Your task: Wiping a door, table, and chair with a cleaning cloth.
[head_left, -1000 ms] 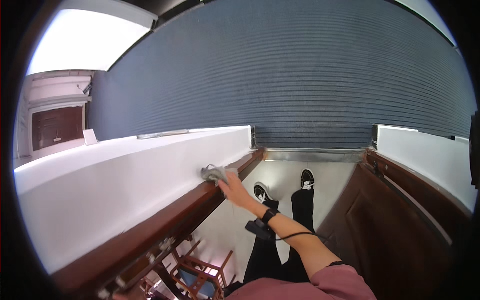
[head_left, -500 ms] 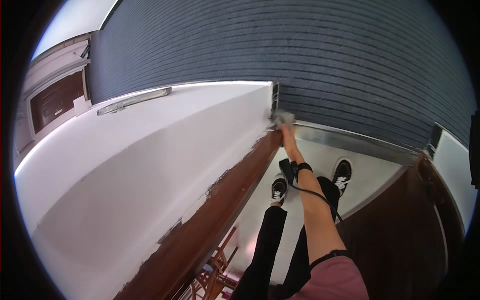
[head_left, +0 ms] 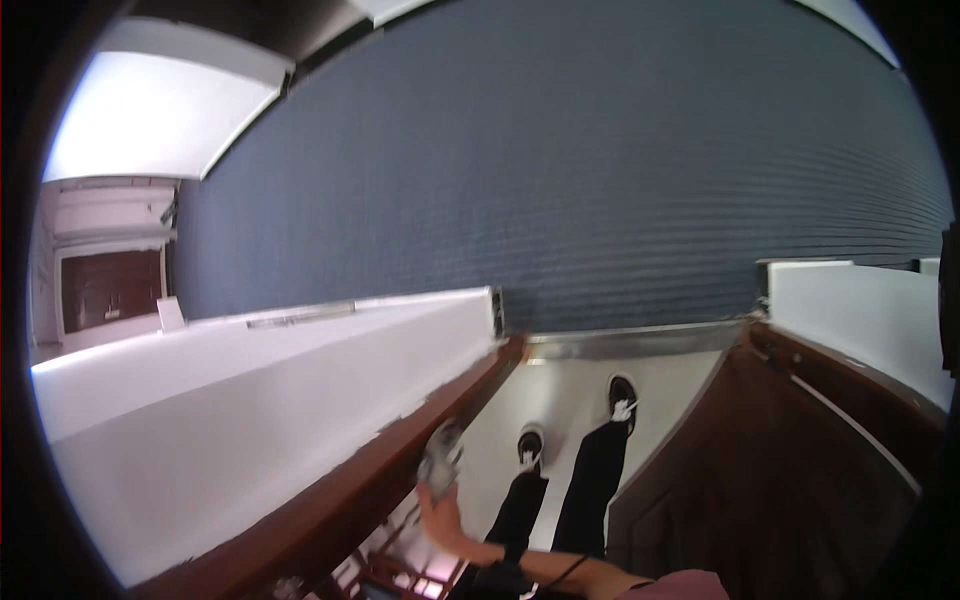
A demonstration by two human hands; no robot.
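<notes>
My right hand (head_left: 440, 516) reaches in from the lower right, its fingers closed round a crumpled grey-white rag (head_left: 438, 466). The rag overlaps the edge of a dark brown wooden door frame (head_left: 375, 463), which runs diagonally from lower left up to the middle. Whether it presses on the wood I cannot tell, as the hand and rag are smeared by motion. White patches mark the line where the frame meets the white wall (head_left: 260, 430). My left hand is out of the picture.
A brown door (head_left: 720, 470) stands at the right. A metal threshold strip (head_left: 630, 343) separates the pale floor from the dark blue-grey ribbed floor (head_left: 560, 150). My shoes (head_left: 622, 400) stand inside the doorway. Wooden furniture (head_left: 400, 570) shows at the bottom, partly hidden by the frame.
My right hand has moved with the rag from the far end of the frame, by the threshold, back toward me and left along it. The view has shifted too.
</notes>
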